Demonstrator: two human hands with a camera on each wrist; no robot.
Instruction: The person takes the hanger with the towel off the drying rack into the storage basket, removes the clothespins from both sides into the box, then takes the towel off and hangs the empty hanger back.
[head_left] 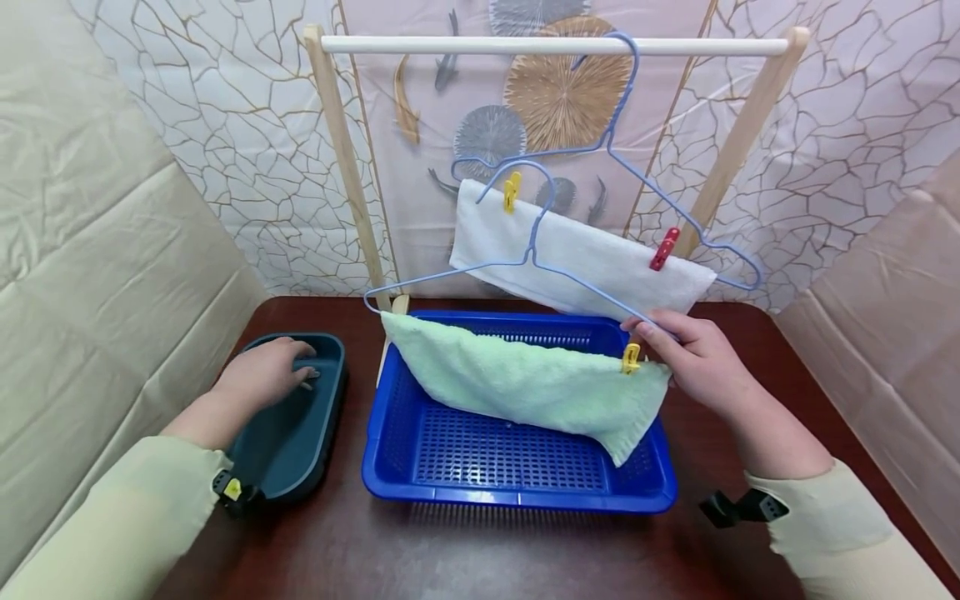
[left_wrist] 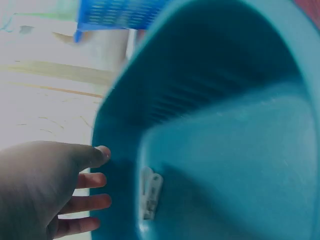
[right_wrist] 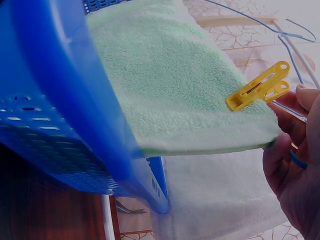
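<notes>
My left hand [head_left: 262, 372] reaches over a dark teal tray [head_left: 330, 433], fingers extended and holding nothing. In the left wrist view, a pale clothespin [left_wrist: 152, 194] lies on the tray's floor just beyond the fingertips. With my right hand [head_left: 708, 362] I grip the right end of a blue wire hanger [head_left: 581, 283]. A light green towel [head_left: 517, 383] hangs along its lower bar, above the basket. Near my right fingers, a yellow clothespin [head_left: 631, 358] clips the towel; the right wrist view shows my fingertips at the towel's corner. No clothespin shows at the towel's left end.
Below the towel stands a blue perforated basket [head_left: 517, 498] on a dark wooden table [head_left: 480, 550]. Behind it, a rack's white rod [head_left: 450, 45] carries another blue hanger [head_left: 622, 100] with a white towel [head_left: 577, 258], clipped by yellow [head_left: 512, 192] and red [head_left: 664, 249] clothespins.
</notes>
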